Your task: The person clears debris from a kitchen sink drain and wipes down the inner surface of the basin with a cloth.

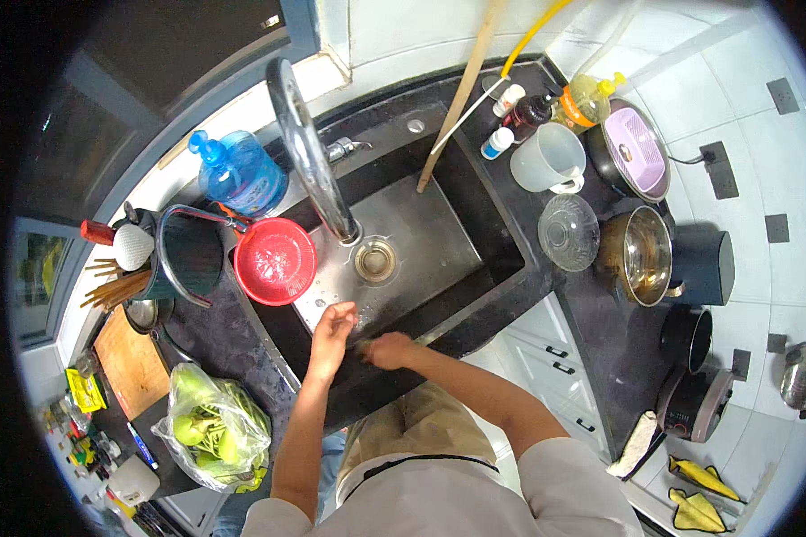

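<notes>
My left hand (334, 329) hovers above the near left part of a stainless steel sink (423, 221), fingers loosely bent and nothing visible in them. Close on its right, over the sink's dark front wall, is my right hand (388, 350). Its fingers are blurred and point left; whether they hold anything is unclear. A chrome gooseneck faucet (305, 144) arches over the sink, near the round drain (375, 261). Water drops dot the sink floor by my left hand. A red plastic colander (275, 260) rests at the sink's left edge.
Left of the sink are a plastic bag of green vegetables (208, 433), a cutting board (131, 362) and a blue jug (242, 174). A wooden stick (460, 101) leans into the sink. On the right stand a plastic measuring jug (547, 158), a glass bowl (569, 232) and a metal pot (645, 255).
</notes>
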The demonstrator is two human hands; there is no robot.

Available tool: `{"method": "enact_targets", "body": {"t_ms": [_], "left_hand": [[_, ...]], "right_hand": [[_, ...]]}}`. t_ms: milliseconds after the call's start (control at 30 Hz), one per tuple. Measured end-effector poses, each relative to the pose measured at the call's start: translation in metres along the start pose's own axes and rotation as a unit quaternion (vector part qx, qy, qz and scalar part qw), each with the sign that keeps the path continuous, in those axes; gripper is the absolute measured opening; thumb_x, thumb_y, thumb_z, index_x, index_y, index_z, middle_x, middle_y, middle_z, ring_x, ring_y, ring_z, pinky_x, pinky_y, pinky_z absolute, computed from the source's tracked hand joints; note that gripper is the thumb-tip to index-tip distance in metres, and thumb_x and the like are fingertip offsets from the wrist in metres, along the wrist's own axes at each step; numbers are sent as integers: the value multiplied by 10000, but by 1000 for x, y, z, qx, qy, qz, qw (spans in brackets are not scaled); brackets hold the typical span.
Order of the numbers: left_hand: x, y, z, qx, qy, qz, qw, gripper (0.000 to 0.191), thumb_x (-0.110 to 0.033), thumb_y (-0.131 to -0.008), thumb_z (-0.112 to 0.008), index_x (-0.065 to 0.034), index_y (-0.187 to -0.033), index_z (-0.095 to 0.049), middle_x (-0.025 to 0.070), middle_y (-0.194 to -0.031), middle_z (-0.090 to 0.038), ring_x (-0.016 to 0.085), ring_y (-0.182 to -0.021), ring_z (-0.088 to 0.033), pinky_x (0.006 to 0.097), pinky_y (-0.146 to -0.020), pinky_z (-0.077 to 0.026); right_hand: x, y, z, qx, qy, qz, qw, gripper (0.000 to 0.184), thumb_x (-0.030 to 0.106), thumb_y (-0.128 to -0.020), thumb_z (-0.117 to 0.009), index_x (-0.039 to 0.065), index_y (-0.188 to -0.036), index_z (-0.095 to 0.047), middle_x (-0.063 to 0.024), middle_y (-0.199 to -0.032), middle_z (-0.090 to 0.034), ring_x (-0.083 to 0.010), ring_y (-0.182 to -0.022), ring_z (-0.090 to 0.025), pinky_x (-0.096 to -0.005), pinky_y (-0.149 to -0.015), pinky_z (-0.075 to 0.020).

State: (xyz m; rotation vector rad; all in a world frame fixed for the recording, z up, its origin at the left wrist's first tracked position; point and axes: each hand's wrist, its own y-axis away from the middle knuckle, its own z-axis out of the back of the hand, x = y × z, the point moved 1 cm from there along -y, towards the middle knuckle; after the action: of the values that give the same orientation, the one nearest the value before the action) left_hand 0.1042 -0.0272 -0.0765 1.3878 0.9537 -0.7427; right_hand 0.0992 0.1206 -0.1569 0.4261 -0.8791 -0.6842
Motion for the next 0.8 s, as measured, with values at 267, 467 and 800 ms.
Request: {"method": "enact_targets", "body": {"t_ms": [267,467,800], "left_hand": [[0,-10,28,-70,-9,-28,997,236,-76,-872,-509,8,-1092,-515,48,-1003,-565,117,-881,-536,242,-817,-406],[32,21,23,-88,-42,-5,995,218,-72,-877,-515,-17,-1088,-524,7,-869,-556,68,-765,-511,220,-731,-414],[18,20,3,-99,-22,17,995,217,-72,-874,-510,-2,-1080,-516,45,-948,-574,91,-817,-540,232,-769,-420]], "right_hand": [[-184,-10,100,71,-185,-94,976,342,402,-719,-651,99,-877,-671,-36,-774,-631,-177,-677,-587,-345,-648,-497],[-230,-91,78,-394,-190,-349,828,295,162,-835,-417,-23,-1034,-532,-227,-902,-604,-342,-912,-580,-395,-798,-460],[-243,-82,45,-124,15,-130,984,319,196,-839,-421,7,-1058,-555,-193,-1109,-552,-328,-1014,-540,-420,-842,-437]]}}
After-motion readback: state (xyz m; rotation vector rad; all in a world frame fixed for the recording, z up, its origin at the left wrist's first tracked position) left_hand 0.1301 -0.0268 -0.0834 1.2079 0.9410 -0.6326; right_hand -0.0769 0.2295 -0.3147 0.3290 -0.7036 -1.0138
